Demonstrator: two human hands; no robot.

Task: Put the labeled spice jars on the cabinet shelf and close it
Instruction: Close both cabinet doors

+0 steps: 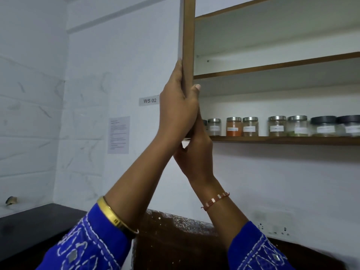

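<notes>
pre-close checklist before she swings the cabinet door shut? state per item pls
1. Spice jars on the bottom shelf: ok, a row stands upright there.
2. Jars clear of the front edge: cannot tell, the angle hides how far back they sit.
3. Left hand grips the door edge: ok, thumb wraps the near face.
4. Right hand on the door: cannot tell, it sits at the lower corner mostly behind the left hand.
5. Fingers out of the closing gap: not ok, the left thumb lies on the cabinet side of the door.
6. Door closed: not ok, it stands open, edge-on to the camera.
</notes>
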